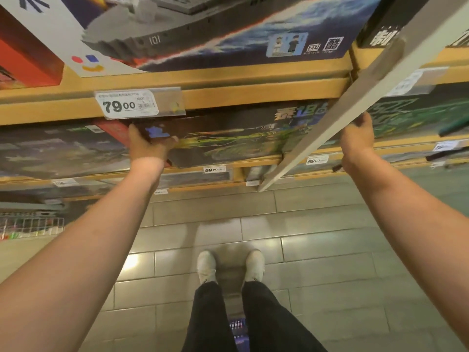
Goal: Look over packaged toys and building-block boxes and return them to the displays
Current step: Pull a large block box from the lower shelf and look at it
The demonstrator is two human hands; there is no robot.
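While on the shelf, the box (228,141) sits between both gripping hands.

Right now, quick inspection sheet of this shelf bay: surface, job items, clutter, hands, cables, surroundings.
Surface: yellow shelf with a 79.00 price tag on its edge.
Job's things: dark green-printed box on the shelf below; warship box above.
Clutter: wire basket at lower left.
Grippers: left hand grips the dark box's corner; right hand holds the shelving's grey upright post.
Cables: nothing seen.
Surroundings: tiled floor, white shoes, more shelves with 69.00 tags.
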